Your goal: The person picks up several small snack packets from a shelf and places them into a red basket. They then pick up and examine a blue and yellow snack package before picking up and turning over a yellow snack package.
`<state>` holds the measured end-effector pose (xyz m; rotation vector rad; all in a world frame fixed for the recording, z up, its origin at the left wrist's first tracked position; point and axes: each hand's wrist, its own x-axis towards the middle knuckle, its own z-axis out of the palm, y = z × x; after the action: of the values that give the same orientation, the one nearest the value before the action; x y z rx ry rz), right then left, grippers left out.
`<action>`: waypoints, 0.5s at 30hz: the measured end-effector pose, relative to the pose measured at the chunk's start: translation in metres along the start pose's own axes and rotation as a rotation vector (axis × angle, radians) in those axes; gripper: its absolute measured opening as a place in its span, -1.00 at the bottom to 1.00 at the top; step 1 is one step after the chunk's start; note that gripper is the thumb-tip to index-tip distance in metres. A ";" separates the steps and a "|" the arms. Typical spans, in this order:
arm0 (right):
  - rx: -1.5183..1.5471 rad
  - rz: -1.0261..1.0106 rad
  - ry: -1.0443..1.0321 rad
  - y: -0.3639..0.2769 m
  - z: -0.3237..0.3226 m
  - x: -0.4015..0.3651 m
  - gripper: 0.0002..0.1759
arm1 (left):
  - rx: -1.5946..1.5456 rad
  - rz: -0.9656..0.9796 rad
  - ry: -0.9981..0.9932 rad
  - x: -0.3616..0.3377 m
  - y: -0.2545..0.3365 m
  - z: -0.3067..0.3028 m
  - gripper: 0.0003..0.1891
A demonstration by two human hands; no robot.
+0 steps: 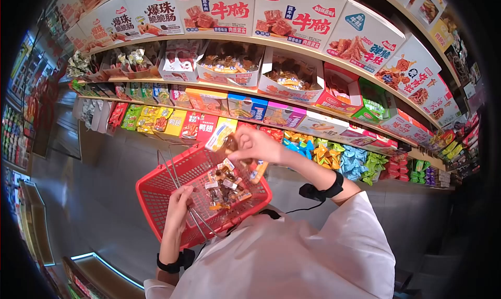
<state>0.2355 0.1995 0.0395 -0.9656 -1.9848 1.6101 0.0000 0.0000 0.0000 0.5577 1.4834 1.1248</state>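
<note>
A red plastic basket (155,204) hangs in front of the body, with several small wrapped snacks (225,187) lying in its right part. My left hand (180,202) is closed round the basket's metal handle (174,169) on the left side. Above the basket's back rim, my right hand (251,145) has its fingers closed on small snack packets (222,136) in clear, yellow and white wrapping. Another yellowish packet (259,172) shows just below that hand; whether the fingers touch it, I cannot tell.
Curved shelves (203,83) cross ahead, bearing open boxes of packets (231,64) and large white printed boxes (300,18). Colourful bagged snacks (353,161) sit low at the right. A light-edged display unit (99,273) stands at the lower left, beside grey floor (104,194).
</note>
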 end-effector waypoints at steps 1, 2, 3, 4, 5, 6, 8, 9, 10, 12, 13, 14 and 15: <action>0.007 0.002 0.010 0.000 0.001 -0.001 -0.65 | -0.008 -0.012 0.013 0.000 0.001 -0.005 -0.78; 0.081 0.034 0.152 0.002 -0.016 -0.003 -0.59 | -0.016 -0.023 0.027 -0.001 0.001 -0.009 -0.79; 0.127 0.059 0.295 0.002 -0.048 -0.006 -0.53 | -0.038 -0.007 0.017 0.007 -0.003 0.003 -0.79; 0.177 0.076 0.370 -0.002 -0.065 -0.007 -0.53 | -0.040 -0.004 0.020 0.008 -0.004 0.001 -0.80; 0.226 0.094 0.445 -0.005 -0.080 -0.007 -0.53 | -0.042 -0.001 0.023 0.009 -0.004 0.000 -0.80; 0.186 0.073 0.554 -0.002 -0.095 -0.001 -0.54 | -0.052 -0.004 0.031 0.010 -0.002 0.002 -0.80; 0.033 0.109 0.740 0.005 -0.120 0.014 -0.53 | -0.076 -0.014 0.049 0.009 0.000 0.007 -0.81; -0.078 0.165 0.814 0.006 -0.133 0.024 -0.52 | -0.070 -0.012 0.041 0.009 -0.001 0.007 -0.81; -0.271 0.157 0.861 0.011 -0.146 0.037 -0.48 | -0.063 -0.007 0.034 0.011 -0.004 0.005 -0.81; -0.535 0.297 0.860 0.003 -0.156 0.052 -0.41 | -0.068 -0.001 0.024 0.011 -0.005 0.002 -0.82; -0.620 0.385 0.845 -0.005 -0.157 0.059 -0.41 | -0.082 0.000 0.019 0.010 -0.005 0.002 -0.82; -0.659 0.400 0.845 0.005 -0.161 0.071 -0.36 | -0.095 0.001 0.016 0.008 -0.004 0.001 -0.82; -0.699 0.411 0.845 0.017 -0.165 0.087 -0.31 | -0.108 0.004 0.025 0.007 -0.005 0.000 -0.82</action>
<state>0.2946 0.3763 0.0553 -1.9940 -1.7493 0.4077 -0.0007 0.0038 -0.0078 0.4739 1.4342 1.2109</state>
